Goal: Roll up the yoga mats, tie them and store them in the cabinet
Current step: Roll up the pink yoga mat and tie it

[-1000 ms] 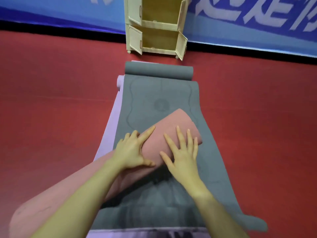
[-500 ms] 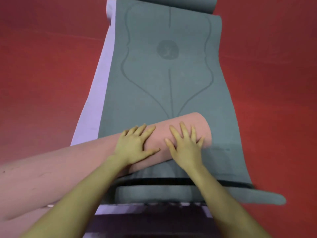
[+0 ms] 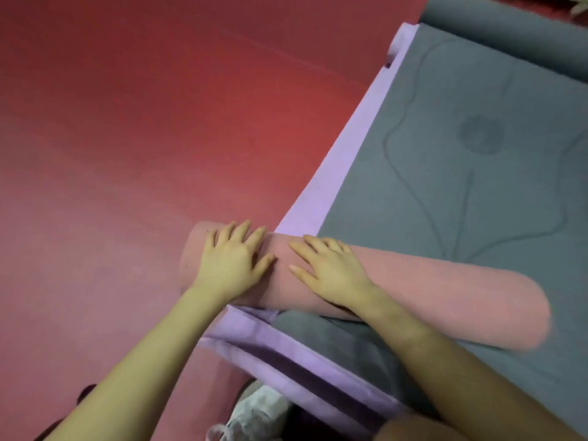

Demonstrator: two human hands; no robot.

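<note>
A rolled pink yoga mat (image 3: 445, 294) lies across the near end of a flat grey mat (image 3: 461, 173), its left end sticking out over the red floor. Under the grey mat a purple mat (image 3: 337, 160) shows along the left edge. My left hand (image 3: 232, 259) presses flat on the roll's left end, fingers spread. Just to its right, my right hand (image 3: 331, 268) lies flat on the roll too. The grey mat's far end is curled into a roll (image 3: 509, 36) at the top right. The cabinet is out of view.
Red floor (image 3: 143, 138) fills the left half. The near ends of the purple and grey mats are folded and bunched (image 3: 302, 348) below the pink roll. A grey-white shoe (image 3: 257, 412) shows at the bottom edge.
The view has swung left and down, so the mats now sit to the right. Both hands have shifted from the pink roll's right end to its left end, still pressing flat.
</note>
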